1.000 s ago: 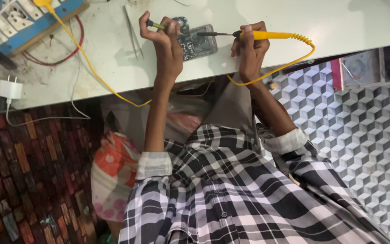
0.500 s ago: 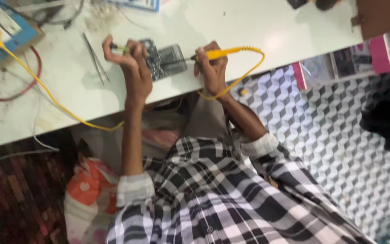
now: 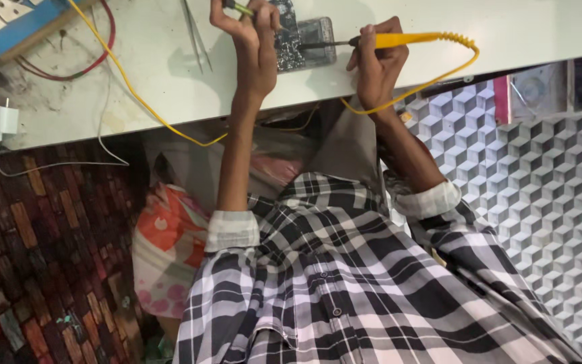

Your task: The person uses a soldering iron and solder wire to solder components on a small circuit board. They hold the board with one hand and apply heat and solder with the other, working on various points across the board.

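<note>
At the desk's [image 3: 439, 13] near edge, the right hand [image 3: 378, 64] pinches a yellow soldering iron [image 3: 405, 39], tip reaching the opened phone [image 3: 301, 42]. The left hand [image 3: 254, 47] grips a green-handled tool [image 3: 240, 8] closed-fingered, apparently steadying the board for the iron.

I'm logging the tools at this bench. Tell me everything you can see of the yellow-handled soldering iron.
The soldering iron has a bright yellow handle, plastic by its look, ending in a ribbed yellow strain relief from which a yellow cord loops off the white table edge. A dark collar and thin dark metal shaft run leftward. It lies nearly level with the table, held pen-like in the right hand; its tip meets the opened phone. Whether it is hot cannot be told.
</note>
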